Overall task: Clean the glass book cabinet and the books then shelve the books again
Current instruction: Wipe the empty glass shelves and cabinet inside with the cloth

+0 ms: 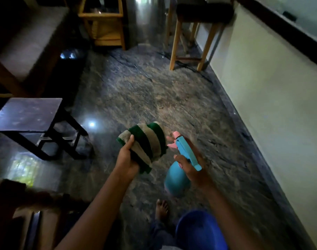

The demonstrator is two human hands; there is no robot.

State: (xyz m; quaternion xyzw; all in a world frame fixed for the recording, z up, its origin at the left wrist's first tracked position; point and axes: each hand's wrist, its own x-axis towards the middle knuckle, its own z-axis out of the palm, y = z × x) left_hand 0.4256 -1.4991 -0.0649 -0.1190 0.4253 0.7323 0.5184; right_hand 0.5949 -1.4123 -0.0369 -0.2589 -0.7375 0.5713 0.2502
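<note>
Left hand (126,159) fingers curl around a bunched green-and-cream striped cloth (147,145); just right of them, right hand (192,166) fingers grip a blue spray bottle (177,179) with a pink nozzle.

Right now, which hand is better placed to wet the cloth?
Right, likely. The right hand grips the spray bottle, its pink nozzle close beside the striped cloth, which the left hand holds bunched up.

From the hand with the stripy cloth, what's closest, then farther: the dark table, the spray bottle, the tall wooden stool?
1. Spray bottle, just to the right, held in the right hand.
2. Dark table, on the left.
3. Wooden stool, far back on the right.
</note>
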